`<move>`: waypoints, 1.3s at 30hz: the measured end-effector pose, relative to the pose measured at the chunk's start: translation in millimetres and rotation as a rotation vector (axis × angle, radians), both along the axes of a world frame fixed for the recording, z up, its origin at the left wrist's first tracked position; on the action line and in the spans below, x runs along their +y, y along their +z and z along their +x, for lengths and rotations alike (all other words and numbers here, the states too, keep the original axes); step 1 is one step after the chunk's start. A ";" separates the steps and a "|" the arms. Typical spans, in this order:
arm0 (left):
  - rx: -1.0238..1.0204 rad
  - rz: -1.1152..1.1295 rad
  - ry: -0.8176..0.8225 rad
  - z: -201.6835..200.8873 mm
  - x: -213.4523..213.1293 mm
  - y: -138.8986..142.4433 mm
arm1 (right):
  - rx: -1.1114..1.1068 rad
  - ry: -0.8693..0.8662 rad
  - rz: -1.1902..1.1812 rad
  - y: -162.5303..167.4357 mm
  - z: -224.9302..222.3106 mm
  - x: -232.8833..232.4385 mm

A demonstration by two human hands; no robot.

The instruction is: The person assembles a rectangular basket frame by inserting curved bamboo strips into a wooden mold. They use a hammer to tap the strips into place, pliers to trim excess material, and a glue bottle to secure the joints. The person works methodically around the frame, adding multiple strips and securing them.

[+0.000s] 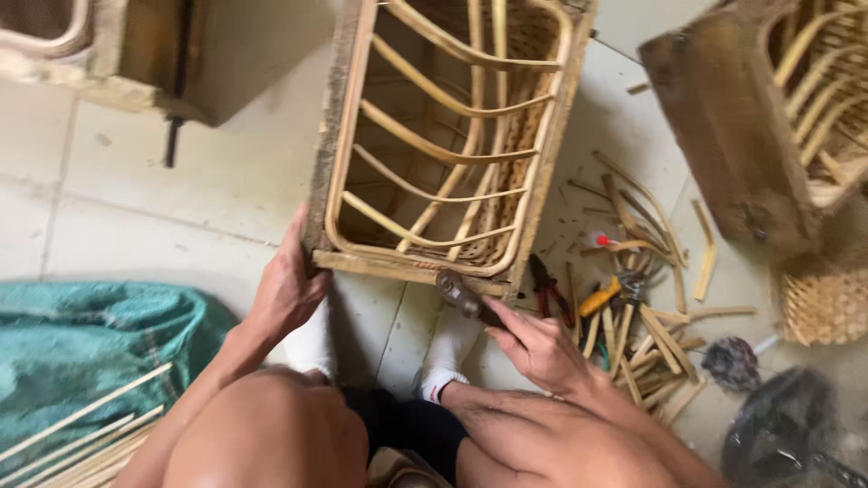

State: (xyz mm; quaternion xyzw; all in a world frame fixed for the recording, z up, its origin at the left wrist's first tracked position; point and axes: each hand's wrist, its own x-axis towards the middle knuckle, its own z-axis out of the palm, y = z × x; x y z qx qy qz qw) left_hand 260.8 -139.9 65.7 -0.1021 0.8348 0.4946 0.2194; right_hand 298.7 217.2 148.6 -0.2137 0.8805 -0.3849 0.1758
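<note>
Left hand: the left hand (287,287) is closed around the lower left corner of the rattan frame (443,145), the fingers wrapped on the outer edge and the thumb side against the bottom rail.
Right hand: the right hand (535,345) is closed around the handle of a hammer (463,296); the metal head of the hammer touches the bottom rail of the frame, near its right end.
Rattan frame: it is a box-shaped piece of cane furniture that stands on the floor (181,181) in front of the person, with the open side turned up to the camera. Curved cane bars cross the inside, and woven cane shows on the far wall.
Feet: two feet in white socks (448,354) stand on the floor just under the bottom rail, between the two hands.
Tools on the floor: at the right of the frame lie pliers with red handles (548,287) and a tool with a yellow handle (599,296), among many cut cane strips (646,339). The pile is blurred, so I cannot tell the other tools exactly.
Right side: a second cane frame (778,117) lies at the upper right, and a small woven basket piece (825,303) is below it.
Left side: a green cloth (81,343) lies on the floor, with thin cane sticks (77,443) on its lower part.
</note>
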 end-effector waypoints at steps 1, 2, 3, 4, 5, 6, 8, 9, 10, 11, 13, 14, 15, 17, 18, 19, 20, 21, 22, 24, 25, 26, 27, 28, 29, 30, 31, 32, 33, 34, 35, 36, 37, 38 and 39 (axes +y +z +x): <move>0.011 0.016 0.009 -0.1 0.5 -0.4 | 0.002 0.018 -0.024 5.5 -7.0 -6.9; 0.028 0.033 0.020 -0.6 0.7 -0.8 | 0.047 0.037 -0.037 9.9 -15.9 -14.7; 0.052 0.048 0.023 -0.8 0.2 -1.2 | 0.091 0.065 -0.050 12.7 -27.2 -23.8; 0.070 0.064 0.024 -1.1 -0.4 -1.7 | 0.130 0.091 -0.062 15.6 -38.5 -34.0; 0.087 0.080 0.021 -1.0 -1.3 -2.3 | 0.151 0.115 -0.077 18.0 -50.4 -44.4; 0.074 0.074 0.023 -1.0 -2.2 -3.2 | 0.176 0.138 -0.091 19.4 -64.6 -55.5; 0.046 0.067 0.033 -1.3 -3.8 -6.3 | 0.234 0.173 -0.096 20.9 -90.4 -81.8; 0.023 0.082 0.034 -1.2 -4.8 -8.3 | 0.263 0.182 -0.087 20.3 -100.7 -95.7; -0.002 0.098 0.030 -1.0 -6.3 -10.7 | 0.291 0.186 -0.078 18.9 -109.8 -107.8; -0.025 0.116 0.025 -1.2 -7.4 -13.8 | 0.256 0.194 -0.032 14.5 -121.4 -118.6; 0.175 0.139 -0.002 0.1 -8.8 -19.9 | 0.198 0.211 0.064 5.7 -137.2 -133.8; 0.279 0.148 -0.016 -0.6 -9.7 -23.5 | 0.224 0.223 0.035 2.7 -140.7 -135.7; 0.276 0.131 -0.011 -1.1 -10.4 -26.7 | 0.238 0.240 0.003 -0.5 -142.4 -136.2; 0.239 0.110 -0.028 0.6 -11.6 -30.8 | 0.184 0.229 -0.002 -6.8 -140.7 -134.0; 0.199 0.103 -0.031 1.3 -11.9 -31.9 | 0.147 0.221 0.024 -9.9 -140.3 -132.1; 0.163 0.094 -0.029 1.2 -12.0 -32.5 | 0.114 0.218 0.049 -12.6 -140.8 -130.3; 0.134 0.088 -0.038 1.4 -12.3 -32.5 | 0.063 0.212 0.109 -14.7 -141.3 -129.1; 0.121 0.081 -0.037 0.7 -12.1 -32.2 | 0.018 0.207 0.167 -16.7 -144.6 -128.6; 0.092 0.074 -0.031 0.6 -12.2 -31.1 | -0.044 0.206 0.222 -18.1 -148.5 -129.0; 0.055 0.078 -0.034 1.3 -11.3 -28.4 | 0.096 0.166 0.084 -19.7 -160.5 -130.7; 0.059 0.079 -0.026 1.4 -10.9 -27.1 | 0.176 0.155 0.011 -19.7 -168.1 -131.4; 0.056 0.077 -0.019 2.0 -10.8 -25.8 | 0.147 0.124 0.002 -18.8 -174.3 -131.4; 0.127 0.072 -0.032 2.9 -10.2 -24.8 | 0.119 0.084 -0.005 -17.8 -179.4 -130.7; 0.205 0.067 -0.045 2.6 -9.6 -24.9 | 0.099 0.045 -0.013 -17.6 -185.3 -130.3; 0.269 0.064 -0.053 3.3 -9.2 -24.6 | 0.085 0.036 -0.022 -18.4 -189.7 -130.9; 0.177 0.064 -0.044 4.9 -8.7 -24.5 | 0.058 0.017 -0.023 -19.6 -191.5 -130.8; 0.101 0.063 -0.035 5.0 -8.6 -24.8 | 0.048 -0.001 -0.024 -21.1 -194.1 -130.4; 0.035 0.053 -0.013 4.9 -8.4 -25.5 | 0.013 0.006 -0.008 -23.2 -196.7 -130.0; 0.011 0.056 -0.007 5.7 -8.4 -25.4 | -0.033 0.009 0.007 -25.5 -198.6 -129.8; -0.011 0.056 -0.004 6.2 -8.1 -25.6 | -0.076 0.011 0.019 -27.7 -201.2 -129.1; -0.032 0.054 -0.001 6.3 -8.7 -25.3 | -0.007 0.015 -0.016 -30.2 -204.6 -130.0; 0.006 0.059 -0.013 6.7 -9.3 -24.8 | 0.062 0.013 -0.046 -32.3 -207.9 -130.8; 0.050 0.064 -0.022 6.9 -9.2 -24.1 | 0.137 0.015 -0.076 -33.5 -213.1 -130.6; 0.096 0.067 -0.027 6.8 -9.4 -23.5 | 0.115 0.016 -0.066 -33.9 -219.9 -130.8; 0.104 0.057 -0.031 7.3 -9.3 -22.6 | 0.090 0.009 -0.054 -33.7 -226.1 -130.1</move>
